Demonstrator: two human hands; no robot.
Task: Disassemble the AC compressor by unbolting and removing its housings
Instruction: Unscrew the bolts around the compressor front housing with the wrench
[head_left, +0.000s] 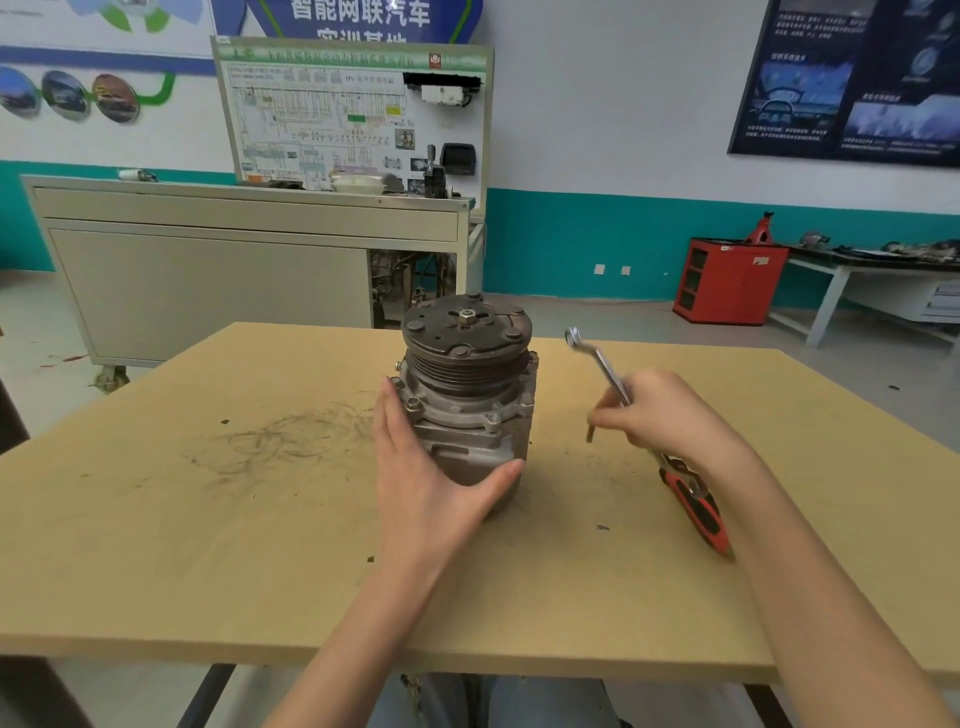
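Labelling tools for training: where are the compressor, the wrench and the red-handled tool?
compressor (460, 413), head view, on its grey housing.
wrench (598, 361), head view, on its shaft.
red-handled tool (698, 512), head view, on its handle.

A tan tabletop (208, 545) is occupying the foreground and is showing dark scuff marks (280, 441) left of centre. Behind it, a grey cabinet (208, 280) on castors is standing on the floor, and a wiring-diagram training board (353, 114) is rising upright from its rear edge. To the right, a red cabinet (730, 280) is sitting against the teal wall band (571, 244), with a red jack stand (759, 227) resting on top. Just beside it, a white bench (841, 291) is carrying assorted dark parts, too blurred to identify. A dark poster (852, 78) is hanging on the wall above.
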